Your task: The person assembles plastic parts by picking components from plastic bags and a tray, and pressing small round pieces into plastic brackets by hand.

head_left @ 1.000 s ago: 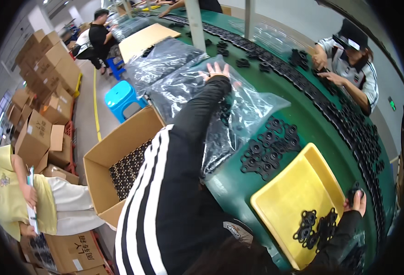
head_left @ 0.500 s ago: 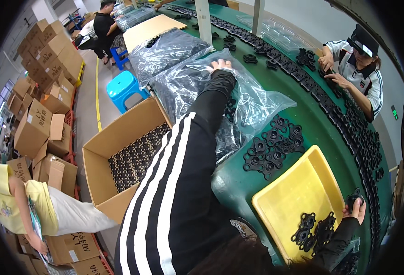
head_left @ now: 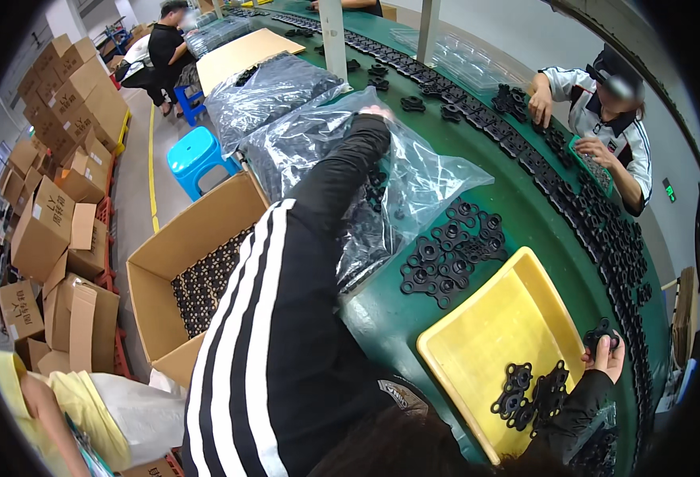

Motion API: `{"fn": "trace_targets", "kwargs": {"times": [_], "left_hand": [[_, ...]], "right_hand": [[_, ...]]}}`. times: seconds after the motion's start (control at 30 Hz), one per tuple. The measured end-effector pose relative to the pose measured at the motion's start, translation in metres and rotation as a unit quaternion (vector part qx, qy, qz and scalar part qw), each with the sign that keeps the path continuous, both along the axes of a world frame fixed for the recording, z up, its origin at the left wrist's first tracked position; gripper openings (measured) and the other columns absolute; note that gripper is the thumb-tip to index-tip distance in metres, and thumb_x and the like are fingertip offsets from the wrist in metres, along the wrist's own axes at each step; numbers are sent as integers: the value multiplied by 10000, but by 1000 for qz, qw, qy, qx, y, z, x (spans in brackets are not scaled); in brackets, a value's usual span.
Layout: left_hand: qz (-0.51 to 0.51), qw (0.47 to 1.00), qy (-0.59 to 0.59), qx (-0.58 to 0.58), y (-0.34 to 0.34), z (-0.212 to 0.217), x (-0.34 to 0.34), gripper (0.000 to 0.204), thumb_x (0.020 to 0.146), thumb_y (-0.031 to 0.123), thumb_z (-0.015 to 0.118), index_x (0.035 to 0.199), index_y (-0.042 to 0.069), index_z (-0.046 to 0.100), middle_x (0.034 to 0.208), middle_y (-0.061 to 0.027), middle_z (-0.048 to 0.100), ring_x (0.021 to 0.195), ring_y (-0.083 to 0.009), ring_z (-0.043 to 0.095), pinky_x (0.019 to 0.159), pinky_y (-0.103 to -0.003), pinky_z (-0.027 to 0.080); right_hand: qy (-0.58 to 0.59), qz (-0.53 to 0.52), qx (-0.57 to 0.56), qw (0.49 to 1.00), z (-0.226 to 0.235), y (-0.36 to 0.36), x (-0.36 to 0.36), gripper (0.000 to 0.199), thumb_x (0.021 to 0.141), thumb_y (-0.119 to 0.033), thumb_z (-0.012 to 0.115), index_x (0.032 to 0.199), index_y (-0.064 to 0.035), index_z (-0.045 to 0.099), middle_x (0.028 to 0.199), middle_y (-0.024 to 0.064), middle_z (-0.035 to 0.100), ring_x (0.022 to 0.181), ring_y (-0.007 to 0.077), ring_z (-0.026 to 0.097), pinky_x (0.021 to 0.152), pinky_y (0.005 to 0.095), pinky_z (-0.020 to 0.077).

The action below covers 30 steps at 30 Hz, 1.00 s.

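Observation:
My left hand (head_left: 376,112) reaches far forward to the clear plastic bag (head_left: 437,187); only its back and knuckles show, with the fingers hidden. Black parts show through the bag. At the right, my right hand (head_left: 607,362) is closed on a black three-lobed plastic part (head_left: 600,334), held above the right side of a yellow tray (head_left: 465,330). Several similar black parts (head_left: 517,395) lie in the tray's near end. Between the bag and the tray, a cluster of three-lobed black parts (head_left: 445,258) rests on the green table (head_left: 382,322).
A curved row of black parts (head_left: 525,151) runs along the table, with a co-worker (head_left: 604,119) handling parts beyond it. At left stand an open carton (head_left: 155,278) holding black parts, a blue stool (head_left: 195,155) and stacked boxes (head_left: 64,95). Another person (head_left: 112,413) is at lower left.
My left hand's spread fingers were visible on the bag; now they are mostly out of sight. My right hand still holds the black part, now turned. The person at lower left has come nearer.

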<state>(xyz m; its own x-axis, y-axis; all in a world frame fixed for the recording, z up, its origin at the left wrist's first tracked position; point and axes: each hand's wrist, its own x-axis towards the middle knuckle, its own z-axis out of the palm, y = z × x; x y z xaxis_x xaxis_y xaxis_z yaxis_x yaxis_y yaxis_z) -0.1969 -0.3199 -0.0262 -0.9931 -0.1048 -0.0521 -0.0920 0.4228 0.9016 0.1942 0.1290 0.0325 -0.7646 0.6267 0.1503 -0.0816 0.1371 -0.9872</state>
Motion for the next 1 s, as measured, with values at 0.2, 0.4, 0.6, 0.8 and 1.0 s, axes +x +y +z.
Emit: {"fn": "trace_targets", "kwargs": {"times": [0.2, 0.4, 0.6, 0.8, 1.0], "left_hand": [[-125, 896, -140, 402, -37, 18, -1, 110, 750, 157, 472, 797, 67, 517, 731, -88, 550, 608, -175, 498, 486, -253, 349], [-133, 656, -226, 708, -30, -12, 60, 103, 768, 94, 459, 821, 14, 496, 711, -94, 549, 601, -175, 522, 441, -232, 370], [46, 687, -128, 714, 4, 6, 93, 132, 777, 32, 417, 877, -6, 494, 764, -129, 559, 623, -188, 535, 516, -271, 425], [-287, 547, -219, 755, -23, 7, 59, 208, 839, 209, 488, 864, 8, 529, 875, -165, 580, 516, -94, 452, 347, -177, 317], [-384, 562, -254, 688, 151, 109, 171, 201, 825, 179, 528, 980, 56, 489, 957, -124, 555, 620, -91, 477, 329, -149, 285]], "right_hand": [[36, 36, -110, 993, -6, 3, -6, 334, 776, -234, 574, 1031, -45, 467, 756, 93, 529, 544, 128, 476, 422, 179, 382], [47, -29, -366, 929, 19, -27, -12, 317, 793, -261, 554, 1003, -30, 502, 840, 106, 564, 680, 151, 552, 423, 206, 439], [57, 35, -372, 926, 7, -12, 2, 338, 789, -255, 555, 1006, -6, 483, 817, 111, 554, 657, 183, 567, 398, 207, 452], [87, 15, -305, 948, -9, -4, -5, 354, 757, -204, 601, 1021, -11, 465, 798, 129, 540, 523, 189, 539, 322, 219, 377], [64, 43, -210, 975, -2, -11, -10, 374, 774, -149, 577, 1107, -36, 450, 822, 133, 562, 537, 153, 547, 370, 189, 405]]}}
